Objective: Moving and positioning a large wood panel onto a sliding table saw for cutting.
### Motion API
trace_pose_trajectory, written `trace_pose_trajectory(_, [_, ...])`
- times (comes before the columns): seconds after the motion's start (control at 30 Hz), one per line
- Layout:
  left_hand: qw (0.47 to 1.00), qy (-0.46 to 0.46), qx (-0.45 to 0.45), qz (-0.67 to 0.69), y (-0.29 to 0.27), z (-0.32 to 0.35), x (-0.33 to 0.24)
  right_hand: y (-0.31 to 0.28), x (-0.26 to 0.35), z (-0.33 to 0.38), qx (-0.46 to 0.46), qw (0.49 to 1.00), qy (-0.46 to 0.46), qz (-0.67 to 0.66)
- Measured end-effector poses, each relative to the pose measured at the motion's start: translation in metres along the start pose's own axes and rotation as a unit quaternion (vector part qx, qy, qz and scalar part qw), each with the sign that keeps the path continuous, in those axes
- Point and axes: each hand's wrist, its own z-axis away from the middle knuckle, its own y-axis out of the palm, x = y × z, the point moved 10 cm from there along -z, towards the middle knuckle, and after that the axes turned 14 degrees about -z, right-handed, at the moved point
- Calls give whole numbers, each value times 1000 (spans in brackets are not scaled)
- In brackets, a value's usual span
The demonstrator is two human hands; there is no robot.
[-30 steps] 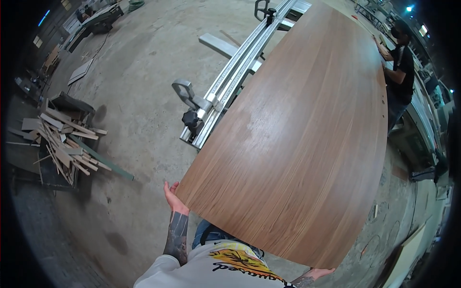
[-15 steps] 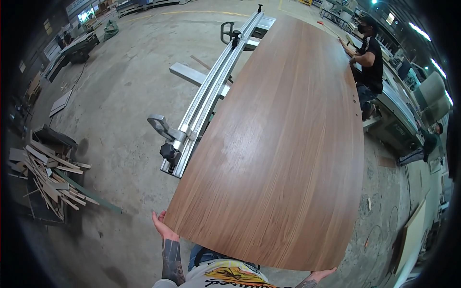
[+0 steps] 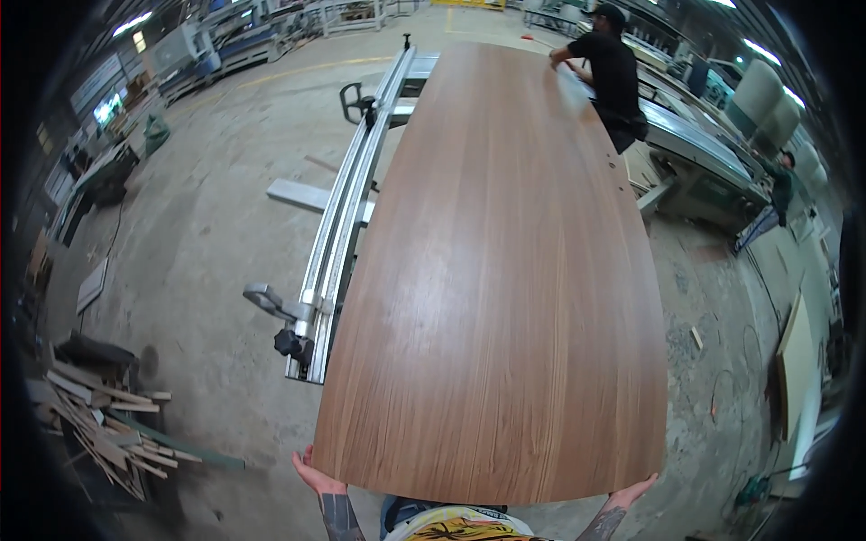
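A large brown wood-grain panel (image 3: 505,288) lies flat before me, its far part beside a sliding metal fence. My left hand (image 3: 317,475) holds its near left corner, with the fingertips showing outside the edge. At the near right corner my right hand (image 3: 634,491) supports the panel from below; part of that hand is hidden under it. Across the panel, at its far right edge, a co-worker (image 3: 616,77) in a black shirt and cap leans in with an arm over the surface.
A silver rail fence (image 3: 347,216) with black knobs runs along the panel's left side. A bin of wood offcuts (image 3: 113,424) stands at the lower left. On the right are a long machine bed (image 3: 695,144), another person (image 3: 771,198) and a leaning pale board (image 3: 794,361).
The panel has swung so it points straighter ahead, its far end shifting left in view. The co-worker has turned and leaned over the panel. Both my hands keep to its near corners.
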Motion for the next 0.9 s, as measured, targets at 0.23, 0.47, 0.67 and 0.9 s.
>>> trace_pose_trajectory(0.23, [999,2,-30,-32,-15,-13,5,8,-3,7,6,1000,17,-24])
trace_pose_trajectory(0.47, [1000,-8,-7,-26,-12,-12,7,-3,-1,1,-7,1000,15,-13])
trace_pose_trajectory(0.67, [1000,-9,-1,-25,-21,-16,9,-1,1,2,-4,999,21,-25])
trace_pose_trajectory(0.9, [983,-80,150,-65,18,29,15,-8,7,9,-13,1000,2,3])
